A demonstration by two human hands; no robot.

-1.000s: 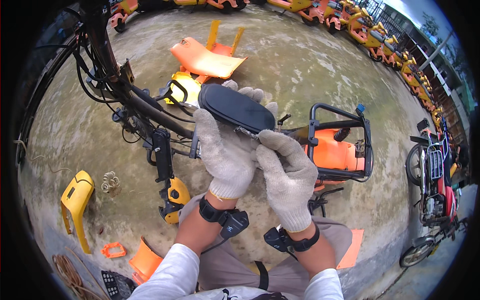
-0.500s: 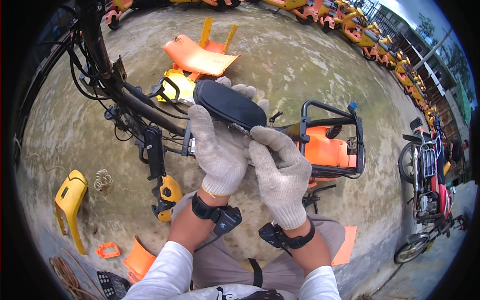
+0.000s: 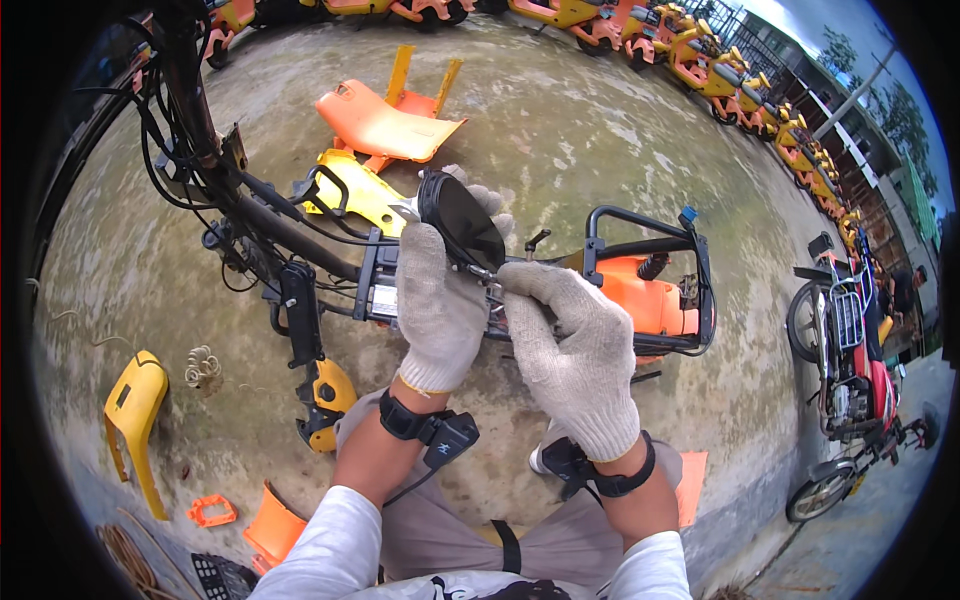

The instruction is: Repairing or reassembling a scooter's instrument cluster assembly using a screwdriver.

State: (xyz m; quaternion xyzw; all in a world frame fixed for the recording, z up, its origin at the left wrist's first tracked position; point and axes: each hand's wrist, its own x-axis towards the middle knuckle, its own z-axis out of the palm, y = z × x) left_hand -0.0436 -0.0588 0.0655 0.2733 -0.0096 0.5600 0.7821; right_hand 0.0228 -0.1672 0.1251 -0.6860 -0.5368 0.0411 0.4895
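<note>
A black oval part with a smooth, dark face [image 3: 460, 215] rests in my left hand [image 3: 440, 300], which wears a pale knitted glove. My left fingers wrap behind it, and the thumb lies along its left side. At the part's lower edge is a small metal fitting [image 3: 478, 270]. My right hand [image 3: 575, 350], gloved too, is closed in a pinch at this fitting; whatever lies between its fingertips is hidden. Below and behind both hands stands a stripped black scooter frame [image 3: 300, 235] with cables hanging at its front.
Orange body panels [image 3: 385, 125] and a yellow panel [image 3: 360, 190] lie beyond the frame. A yellow cover [image 3: 140, 400] is on the concrete at left. A red motorcycle [image 3: 865, 370] is at right, with a person near it. Yellow-orange scooters [image 3: 690, 55] line the back.
The black oval part has tilted, turning its face more to the right and becoming steeper. My right hand has shifted slightly down and right, still at the metal fitting.
</note>
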